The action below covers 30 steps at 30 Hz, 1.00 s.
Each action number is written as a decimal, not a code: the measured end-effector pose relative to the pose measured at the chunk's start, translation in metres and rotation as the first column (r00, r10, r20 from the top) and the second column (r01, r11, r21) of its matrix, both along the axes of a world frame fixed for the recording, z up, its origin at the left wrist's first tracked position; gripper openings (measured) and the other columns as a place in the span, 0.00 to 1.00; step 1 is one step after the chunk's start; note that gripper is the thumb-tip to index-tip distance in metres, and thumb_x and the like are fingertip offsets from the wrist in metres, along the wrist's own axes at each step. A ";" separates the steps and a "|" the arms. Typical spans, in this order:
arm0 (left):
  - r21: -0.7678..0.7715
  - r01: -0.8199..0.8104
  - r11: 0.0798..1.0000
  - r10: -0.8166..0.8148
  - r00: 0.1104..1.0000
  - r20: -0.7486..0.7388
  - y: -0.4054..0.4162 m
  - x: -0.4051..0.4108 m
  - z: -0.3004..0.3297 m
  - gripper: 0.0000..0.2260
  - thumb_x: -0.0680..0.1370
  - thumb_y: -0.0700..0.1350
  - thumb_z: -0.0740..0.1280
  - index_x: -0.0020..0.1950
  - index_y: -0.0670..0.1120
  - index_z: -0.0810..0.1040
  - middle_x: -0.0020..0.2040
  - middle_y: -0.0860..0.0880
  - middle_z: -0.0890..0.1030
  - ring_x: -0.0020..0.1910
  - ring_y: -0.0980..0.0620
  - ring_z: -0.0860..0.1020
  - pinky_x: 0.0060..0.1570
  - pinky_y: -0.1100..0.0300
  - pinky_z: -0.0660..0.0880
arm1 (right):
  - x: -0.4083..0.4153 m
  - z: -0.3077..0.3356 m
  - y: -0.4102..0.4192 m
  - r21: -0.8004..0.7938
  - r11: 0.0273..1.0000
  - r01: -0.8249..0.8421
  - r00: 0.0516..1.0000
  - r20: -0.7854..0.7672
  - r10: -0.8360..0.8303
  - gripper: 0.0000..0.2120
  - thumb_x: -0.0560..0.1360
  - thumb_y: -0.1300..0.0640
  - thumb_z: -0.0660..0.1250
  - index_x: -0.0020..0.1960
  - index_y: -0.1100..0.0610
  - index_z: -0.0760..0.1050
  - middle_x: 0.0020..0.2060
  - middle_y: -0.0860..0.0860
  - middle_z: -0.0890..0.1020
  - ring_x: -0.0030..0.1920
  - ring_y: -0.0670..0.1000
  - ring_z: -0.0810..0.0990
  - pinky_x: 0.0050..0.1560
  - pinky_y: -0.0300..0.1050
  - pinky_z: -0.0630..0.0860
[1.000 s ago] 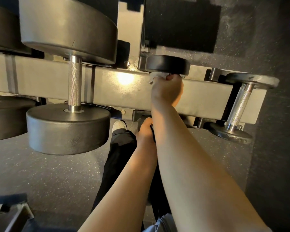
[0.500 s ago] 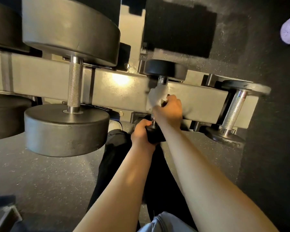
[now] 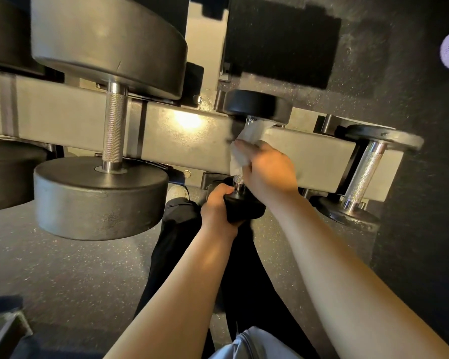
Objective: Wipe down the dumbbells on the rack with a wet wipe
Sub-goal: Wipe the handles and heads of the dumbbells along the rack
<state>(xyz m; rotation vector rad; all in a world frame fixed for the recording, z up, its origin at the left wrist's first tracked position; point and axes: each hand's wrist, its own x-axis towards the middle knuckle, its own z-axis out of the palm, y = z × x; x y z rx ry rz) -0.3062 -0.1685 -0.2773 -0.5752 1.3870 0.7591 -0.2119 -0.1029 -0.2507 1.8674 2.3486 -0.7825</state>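
i see the small black dumbbell (image 3: 257, 107) lying across the grey rack (image 3: 62, 120), its far head above the rail and its near head below it, just in front of my legs. my right hand (image 3: 268, 168) is curled round its metal handle with the white wet wipe (image 3: 244, 146) bunched between fingers and handle; a loose corner of the wipe sticks up toward the far head, and the wipe looks a little blurred. a short bare bit of knurled handle shows just below the wipe. my left hand (image 3: 215, 206) grips the near black head from the left side, fingers wrapped over its edge (i cannot see how far they reach round the back).

to the left, a large grey dumbbell (image 3: 101, 195) sits on the same rack, its knurled handle crossing the rail, well apart from both hands. to the right, a slimmer dumbbell (image 3: 366, 167) with thin plate-like heads rests tilted across the end of the rack, near my right forearm but not touching it. part of another big head shows at the far left edge. beneath everything is the dark speckled floor (image 3: 62, 268), and my dark trousers (image 3: 176, 229) run down the middle of the view between my forearms.
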 end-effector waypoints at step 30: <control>0.048 0.010 0.999 -0.015 0.995 0.099 0.001 -0.002 0.001 0.09 0.75 0.42 0.62 0.53 0.41 0.77 0.46 0.41 0.78 0.43 0.45 0.78 0.32 0.57 0.76 | 0.028 -0.007 -0.004 0.098 0.715 -0.693 0.712 -0.069 0.699 0.08 0.75 0.58 0.61 0.47 0.55 0.79 0.43 0.50 0.82 0.47 0.53 0.80 0.50 0.44 0.75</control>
